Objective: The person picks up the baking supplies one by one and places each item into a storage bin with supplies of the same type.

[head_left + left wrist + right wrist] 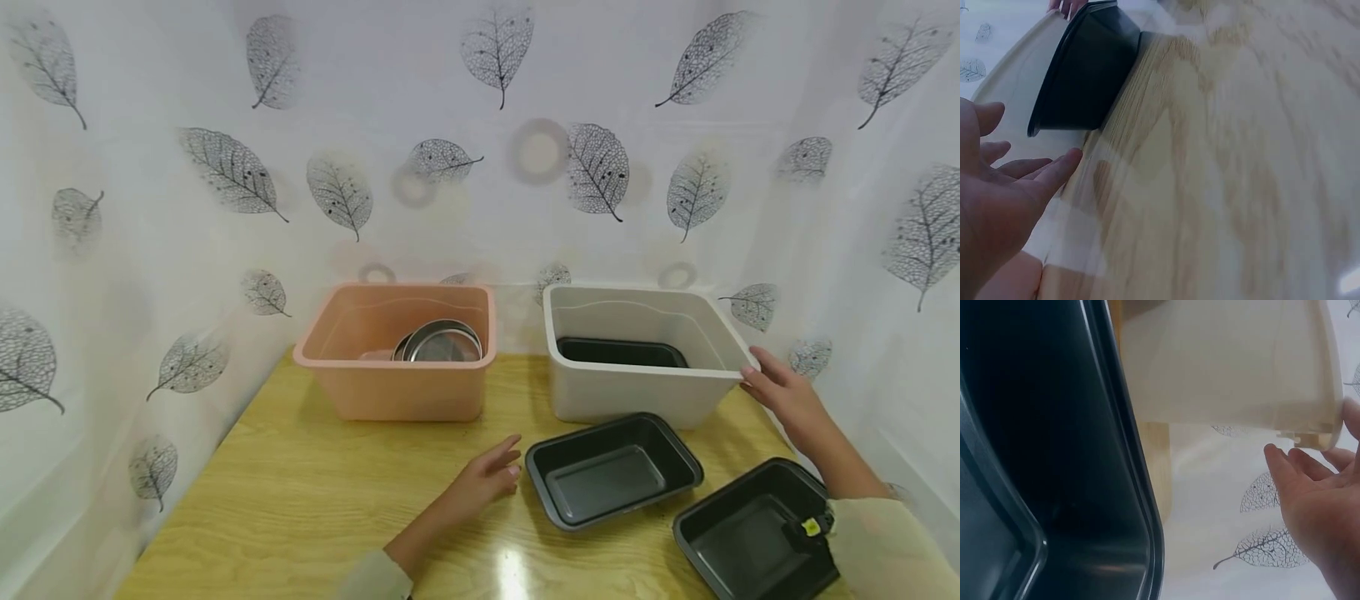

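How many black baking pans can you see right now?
3: one pan on the table by the left hand, one pan at the near right corner, one pan inside the white bin. More may be stacked beneath.

Table (300, 492): light wood grain, glossy, lamp glare on it. Pink bin (390, 392) and white bin (637, 392): smooth plastic, matt to slight sheen. Round pans (442, 342) in the pink bin: shiny bare metal. Near baking tray (611, 471), right baking tray (750, 537), and tray in the white bin (618, 352): dark coated metal, smooth, satin. Backdrop (480, 125): thin leaf-print sheet, soft sheen.
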Demonstrator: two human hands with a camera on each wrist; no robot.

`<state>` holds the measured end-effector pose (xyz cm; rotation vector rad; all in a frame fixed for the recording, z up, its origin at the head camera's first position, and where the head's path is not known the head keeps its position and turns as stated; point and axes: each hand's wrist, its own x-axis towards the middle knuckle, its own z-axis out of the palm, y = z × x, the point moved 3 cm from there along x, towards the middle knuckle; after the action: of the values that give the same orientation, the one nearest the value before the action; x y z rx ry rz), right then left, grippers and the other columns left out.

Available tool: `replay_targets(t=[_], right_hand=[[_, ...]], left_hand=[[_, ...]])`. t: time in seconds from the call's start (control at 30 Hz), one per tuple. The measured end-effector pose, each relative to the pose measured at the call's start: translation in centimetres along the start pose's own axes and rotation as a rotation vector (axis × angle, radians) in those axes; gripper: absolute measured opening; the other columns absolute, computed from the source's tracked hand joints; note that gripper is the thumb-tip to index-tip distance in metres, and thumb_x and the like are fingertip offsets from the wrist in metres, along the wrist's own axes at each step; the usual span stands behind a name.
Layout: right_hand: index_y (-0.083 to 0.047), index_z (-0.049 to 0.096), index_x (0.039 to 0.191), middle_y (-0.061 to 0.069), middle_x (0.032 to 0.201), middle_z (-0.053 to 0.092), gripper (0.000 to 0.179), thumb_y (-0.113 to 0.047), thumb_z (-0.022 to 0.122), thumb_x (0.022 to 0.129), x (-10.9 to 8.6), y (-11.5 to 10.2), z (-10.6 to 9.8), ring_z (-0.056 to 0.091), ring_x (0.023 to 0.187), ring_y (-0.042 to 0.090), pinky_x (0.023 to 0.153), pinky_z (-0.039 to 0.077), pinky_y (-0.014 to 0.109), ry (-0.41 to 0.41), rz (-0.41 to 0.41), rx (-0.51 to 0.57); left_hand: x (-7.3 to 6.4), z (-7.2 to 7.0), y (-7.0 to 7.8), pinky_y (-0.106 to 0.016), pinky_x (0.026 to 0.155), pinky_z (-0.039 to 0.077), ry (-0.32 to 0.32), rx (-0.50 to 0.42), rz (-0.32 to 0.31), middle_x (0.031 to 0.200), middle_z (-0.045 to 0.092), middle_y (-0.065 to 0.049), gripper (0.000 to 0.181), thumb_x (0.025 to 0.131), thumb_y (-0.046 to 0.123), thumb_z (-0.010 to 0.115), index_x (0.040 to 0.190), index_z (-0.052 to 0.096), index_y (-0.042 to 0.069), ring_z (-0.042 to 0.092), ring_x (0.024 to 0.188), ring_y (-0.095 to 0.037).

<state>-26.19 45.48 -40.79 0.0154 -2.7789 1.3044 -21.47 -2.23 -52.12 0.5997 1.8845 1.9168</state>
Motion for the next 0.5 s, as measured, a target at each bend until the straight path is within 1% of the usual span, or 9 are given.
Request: replay_targets(t=[0.03,0.07,0.1,0.17,0.23,0.27,0.4,0.47,0.5], right_hand=[[-0.003,0.005,0.161,0.036,0.161,0.013,0.076,-0.041,0.043,0.108,0.0,-0.1,0.1,0.046,0.139,0.015,0.085,0.049,0.004,0.001,-0.005,0.025],[-0.002,0.005,0.161,0.036,0.161,0.011,0.075,-0.04,0.042,0.108,0.0,-0.1,0.3,0.046,0.138,0.011,0.084,0.048,0.002,0.002,-0.011,0.056],[-0.002,0.004,0.161,0.036,0.161,0.01,0.075,-0.039,0.042,0.108,0.0,-0.1,0.4,0.046,0.135,0.004,0.084,0.048,0.002,0.003,-0.015,0.089],[-0.002,0.003,0.161,0.035,0.162,0.007,0.074,-0.036,0.042,0.109,0.0,-0.2,0.6,0.047,0.124,-0.009,0.085,0.048,0.002,0.004,-0.029,0.15],[-0.002,0.002,0.161,0.032,0.164,0.002,0.073,-0.033,0.044,0.109,0.0,-0.2,0.7,0.048,0.113,-0.018,0.086,0.048,0.003,0.0,-0.044,0.238],[-0.002,0.001,0.161,0.03,0.164,-0.001,0.073,-0.03,0.045,0.109,0.0,-0.2,0.8,0.048,0.108,-0.02,0.087,0.049,0.003,-0.006,-0.05,0.302],[-0.002,-0.002,0.16,0.017,0.168,-0.007,0.074,-0.023,0.047,0.108,-0.1,-0.2,1.1,0.053,0.1,-0.022,0.085,0.05,0.003,-0.026,-0.067,0.523],[-0.003,-0.004,0.16,0.011,0.169,-0.007,0.075,-0.021,0.047,0.108,-0.1,-0.2,1.1,0.055,0.1,-0.021,0.085,0.05,0.004,-0.032,-0.071,0.594],[-0.003,-0.004,0.16,0.01,0.169,-0.006,0.075,-0.021,0.047,0.108,-0.1,-0.2,1.2,0.055,0.1,-0.021,0.085,0.051,0.004,-0.032,-0.072,0.604]], left_hand=[[0.1,0.3,-0.1,-0.045,0.103,0.054,0.001,-0.014,-0.002,0.155,0.036,-0.032,0.057,0.107,0.02,0.051,0.159,0.031,0.009,0.052,0.132,-0.039],[0.3,0.6,-0.2,-0.045,0.104,0.054,-0.001,-0.026,-0.003,0.155,0.036,-0.031,0.056,0.107,0.02,0.051,0.159,0.032,0.009,0.052,0.131,-0.037],[0.4,0.8,-0.2,-0.045,0.104,0.053,-0.007,-0.039,-0.003,0.155,0.037,-0.03,0.056,0.107,0.02,0.051,0.159,0.032,0.01,0.052,0.131,-0.035],[0.7,1.3,-0.3,-0.047,0.106,0.051,-0.019,-0.055,0.011,0.156,0.037,-0.029,0.056,0.107,0.019,0.05,0.159,0.031,0.008,0.052,0.132,-0.035],[0.9,1.7,-0.3,-0.046,0.109,0.049,-0.026,-0.062,0.02,0.158,0.035,-0.026,0.056,0.107,0.018,0.049,0.159,0.03,0.006,0.048,0.137,-0.035],[0.9,1.8,-0.3,-0.045,0.109,0.049,-0.025,-0.057,0.022,0.159,0.034,-0.025,0.056,0.108,0.018,0.049,0.159,0.029,0.005,0.046,0.138,-0.036],[1.2,2.1,-0.2,-0.039,0.108,0.05,-0.002,-0.035,0.015,0.161,0.033,-0.021,0.055,0.108,0.019,0.049,0.158,0.031,0.006,0.044,0.141,-0.035],[1.4,2.2,-0.1,-0.033,0.108,0.049,0.013,0.003,0.015,0.161,0.035,-0.017,0.054,0.107,0.02,0.05,0.158,0.034,0.008,0.044,0.141,-0.032],[1.4,2.3,0.0,-0.03,0.109,0.047,0.019,0.025,0.021,0.161,0.037,-0.015,0.053,0.107,0.021,0.05,0.157,0.036,0.008,0.044,0.142,-0.031]])
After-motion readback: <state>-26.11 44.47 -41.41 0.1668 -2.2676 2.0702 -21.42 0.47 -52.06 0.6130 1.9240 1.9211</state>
